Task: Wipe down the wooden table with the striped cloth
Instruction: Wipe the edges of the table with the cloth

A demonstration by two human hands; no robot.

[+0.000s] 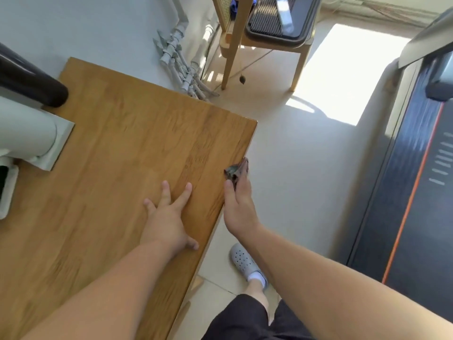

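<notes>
While your right hand curls around the striped cloth, the cloth is bunched small, and only a crumpled tuft shows beyond your fingertips. Grip: closed on the cloth, thumb on the table side, knuckles toward the floor. Cloth position: at the right-hand edge of the wooden table, touching or just over the rim; its stripes are too blurred to make out.

Your left hand lies flat on the tabletop, palm down, fingers spread wide, holding nothing. It sits just beside the same edge, near the right hand but apart from it.

Farther out on the table: a pale cylindrical stand on a square base at the left side, with a dark rounded bar above it.

Off the table: your foot in a grey perforated clog stands on the light floor below the edge. A treadmill with an orange stripe runs along the right. A wooden chair stands at the far side, near grey wall pipes.
</notes>
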